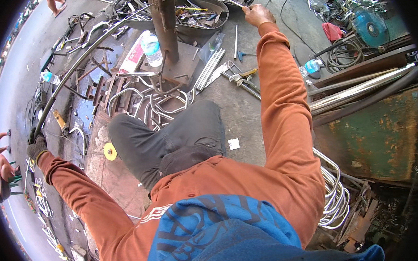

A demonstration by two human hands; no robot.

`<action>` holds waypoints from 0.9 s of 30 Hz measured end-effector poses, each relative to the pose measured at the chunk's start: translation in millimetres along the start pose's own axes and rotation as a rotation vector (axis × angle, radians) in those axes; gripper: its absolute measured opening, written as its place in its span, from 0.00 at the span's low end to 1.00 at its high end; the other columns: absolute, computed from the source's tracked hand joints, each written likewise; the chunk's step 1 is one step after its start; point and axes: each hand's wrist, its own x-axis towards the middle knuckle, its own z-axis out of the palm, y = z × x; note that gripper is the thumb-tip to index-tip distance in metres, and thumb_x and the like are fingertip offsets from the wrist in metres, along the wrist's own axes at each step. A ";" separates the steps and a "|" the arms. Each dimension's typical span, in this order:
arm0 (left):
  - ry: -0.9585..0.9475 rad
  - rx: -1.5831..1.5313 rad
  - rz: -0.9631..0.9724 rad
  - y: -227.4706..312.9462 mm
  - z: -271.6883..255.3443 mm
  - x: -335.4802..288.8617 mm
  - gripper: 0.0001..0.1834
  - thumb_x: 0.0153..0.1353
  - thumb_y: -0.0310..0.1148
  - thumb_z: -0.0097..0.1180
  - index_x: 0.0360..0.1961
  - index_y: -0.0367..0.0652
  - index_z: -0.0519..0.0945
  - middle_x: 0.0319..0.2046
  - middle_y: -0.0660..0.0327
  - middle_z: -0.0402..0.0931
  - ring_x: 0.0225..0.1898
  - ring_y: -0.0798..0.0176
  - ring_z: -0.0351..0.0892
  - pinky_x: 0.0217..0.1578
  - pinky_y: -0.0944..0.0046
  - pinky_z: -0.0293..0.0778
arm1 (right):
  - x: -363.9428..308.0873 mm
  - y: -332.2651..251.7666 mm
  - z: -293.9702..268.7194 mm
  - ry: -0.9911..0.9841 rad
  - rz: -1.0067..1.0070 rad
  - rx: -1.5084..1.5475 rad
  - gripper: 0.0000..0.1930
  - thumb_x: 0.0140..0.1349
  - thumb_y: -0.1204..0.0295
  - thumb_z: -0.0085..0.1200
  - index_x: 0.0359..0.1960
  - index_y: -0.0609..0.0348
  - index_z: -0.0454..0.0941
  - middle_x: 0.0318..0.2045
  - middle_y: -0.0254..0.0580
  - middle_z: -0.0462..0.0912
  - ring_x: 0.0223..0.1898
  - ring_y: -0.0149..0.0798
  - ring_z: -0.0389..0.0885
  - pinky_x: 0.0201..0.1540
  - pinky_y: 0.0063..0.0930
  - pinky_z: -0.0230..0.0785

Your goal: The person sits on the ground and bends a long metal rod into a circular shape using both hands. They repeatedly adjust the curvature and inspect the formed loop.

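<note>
A long, thin metal rod point(80, 62) stretches in an arc across the far side, past a rusty upright post point(165, 29). Its left stretch looks darker and thicker than the right one. My left hand point(38, 148), in a dark glove, is closed round the left end. With my arm reaching far forward, my right hand point(259, 15) is bare and closed on the other end. Where the rod passes the post, I cannot tell whether they touch. Several bent, shiny metal loops point(172, 103) lie near the post's foot, just beyond my knees.
A water bottle point(152, 49) stands beside the post. Metal basins point(215, 20) of scrap are behind it. On the right are a blue fan point(369, 26), long shiny tubes point(358, 90), a rusty green sheet point(372, 138) and stacked bent rods point(333, 195). A yellow disc point(110, 151) lies by my knee.
</note>
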 end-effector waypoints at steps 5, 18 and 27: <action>-0.004 -0.311 -0.068 -63.9 4.7 22.5 0.18 0.52 0.48 0.61 0.40 0.49 0.83 0.34 0.57 0.82 0.39 0.60 0.81 0.41 0.63 0.72 | 2.1 -5.3 3.8 -0.004 -0.009 0.003 0.27 0.59 0.46 0.46 0.50 0.54 0.76 0.51 0.48 0.76 0.55 0.48 0.72 0.55 0.39 0.65; 0.160 -0.302 -0.029 85.2 50.6 -64.0 0.15 0.50 0.37 0.65 0.35 0.37 0.83 0.28 0.58 0.82 0.31 0.67 0.81 0.36 0.69 0.73 | 3.5 -4.4 9.4 -0.039 -0.003 0.066 0.27 0.58 0.47 0.47 0.52 0.51 0.75 0.54 0.48 0.74 0.57 0.49 0.70 0.57 0.40 0.62; 0.206 -1.534 -0.372 71.3 32.2 -112.5 0.16 0.56 0.27 0.37 0.24 0.23 0.72 0.26 0.41 0.76 0.31 0.41 0.78 0.41 0.44 0.76 | -5.3 -13.6 8.1 -0.015 0.036 0.114 0.27 0.59 0.46 0.46 0.53 0.51 0.74 0.54 0.45 0.73 0.57 0.47 0.70 0.57 0.41 0.62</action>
